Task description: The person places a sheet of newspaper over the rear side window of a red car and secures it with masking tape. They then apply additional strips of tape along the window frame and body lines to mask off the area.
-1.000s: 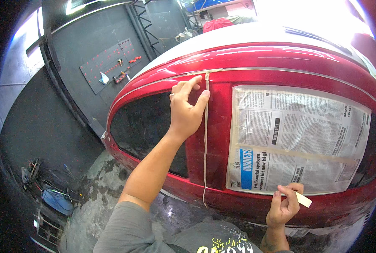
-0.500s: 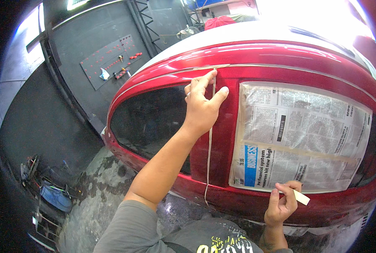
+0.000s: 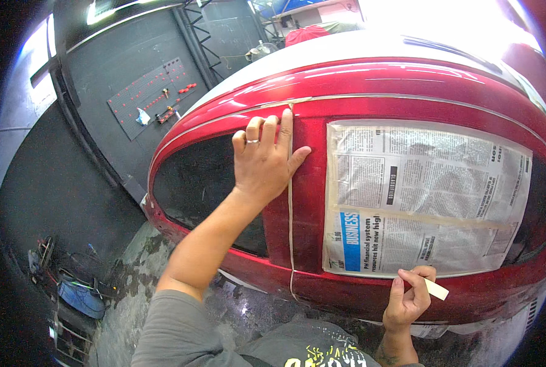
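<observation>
Thin beige masking tape strip (image 3: 290, 232) runs near-vertical down the glossy red car body panel (image 3: 309, 202), on the pillar between the dark side window (image 3: 205, 196) and the second window, which is covered with newspaper sheets (image 3: 419, 202) taped at the edges. Long axis of the strip: top to bottom, from the roofline trim down to the lower edge of the panel.

Left hand (image 3: 267, 162) lies flat and open on the panel at the strip's upper end, fingers extended upward, index finger along the tape, gripping nothing. It is the nearer hand to the strip.

Right hand (image 3: 410, 300) sits low and to the right, below the newspaper's bottom edge, pinched closed on a short beige tape piece (image 3: 435, 289). It is well apart from the vertical strip, whose lower end lies to its left.
</observation>
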`<state>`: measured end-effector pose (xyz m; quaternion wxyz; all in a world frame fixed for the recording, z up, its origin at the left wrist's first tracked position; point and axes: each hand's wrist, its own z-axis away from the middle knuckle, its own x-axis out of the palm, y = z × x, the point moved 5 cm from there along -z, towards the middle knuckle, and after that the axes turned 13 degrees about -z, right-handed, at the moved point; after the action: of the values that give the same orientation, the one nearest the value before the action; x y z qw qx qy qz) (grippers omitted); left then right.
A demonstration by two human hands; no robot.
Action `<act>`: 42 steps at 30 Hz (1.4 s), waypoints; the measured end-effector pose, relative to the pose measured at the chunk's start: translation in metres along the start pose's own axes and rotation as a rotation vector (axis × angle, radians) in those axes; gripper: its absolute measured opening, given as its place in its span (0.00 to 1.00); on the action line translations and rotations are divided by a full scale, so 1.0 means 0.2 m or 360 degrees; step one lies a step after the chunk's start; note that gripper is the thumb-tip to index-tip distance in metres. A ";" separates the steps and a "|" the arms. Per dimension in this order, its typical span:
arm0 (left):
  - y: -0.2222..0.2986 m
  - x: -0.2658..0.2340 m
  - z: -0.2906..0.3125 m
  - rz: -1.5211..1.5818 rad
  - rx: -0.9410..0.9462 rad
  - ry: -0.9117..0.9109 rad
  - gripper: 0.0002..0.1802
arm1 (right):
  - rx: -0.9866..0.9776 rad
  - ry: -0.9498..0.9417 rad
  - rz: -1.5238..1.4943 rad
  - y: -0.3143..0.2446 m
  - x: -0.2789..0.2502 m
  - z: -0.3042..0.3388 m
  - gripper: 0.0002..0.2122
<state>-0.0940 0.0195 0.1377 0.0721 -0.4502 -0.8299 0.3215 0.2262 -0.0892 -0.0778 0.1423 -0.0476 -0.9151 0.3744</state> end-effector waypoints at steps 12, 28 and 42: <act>-0.19 -0.01 -0.09 0.0041 0.0239 -0.0030 0.55 | 0.0026 -0.0038 0.0001 -0.02 0.01 0.02 0.08; -0.05 0.17 0.06 0.0377 0.0146 -0.0271 0.67 | 0.0028 -0.0056 0.0028 -0.13 0.02 0.13 0.07; 0.38 0.05 1.17 0.0949 0.0407 -0.0403 0.76 | -0.0024 0.0452 0.0551 -0.61 0.11 0.82 0.07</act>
<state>-0.1423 -0.0534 -0.0929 -0.0727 -0.6167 -0.6172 0.4833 0.1597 -0.2835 -0.0991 0.2030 -0.2574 -0.8667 0.3760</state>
